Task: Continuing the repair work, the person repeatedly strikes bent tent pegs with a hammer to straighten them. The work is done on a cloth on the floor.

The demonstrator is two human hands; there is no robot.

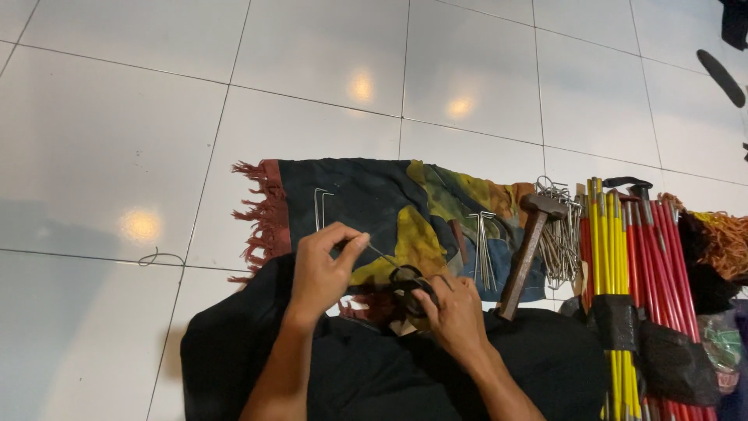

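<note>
A thin metal pin [379,251] runs at a slant between the 2 hands, just above the person's lap and over the near edge of the cloth [374,195]. The left hand [326,269] pinches its upper end between thumb and fingertips, closed tight on it. The right hand [456,312] is curled around a small dark object [407,279] at the pin's lower end; what that object is cannot be told, and the fingers hide how firmly it is gripped.

The cloth is dark with yellow and green patches and a reddish fringe [261,214] at its left end, spread flat on the white tiled floor [312,62]. On it lie 1 bent pin [321,204] near the left hand and a small bunch of straight pins [483,245] further right. A hammer [530,245] with a wooden handle lies tilted at the cloth's right end, its head touching a heap of bent metal pegs [559,234]. Just beside that heap lies a bundle of yellow and red rods [631,249], bound by a black strap [615,320]. A loose loop of string [158,257] lies on the tiles, well apart to the left.
</note>
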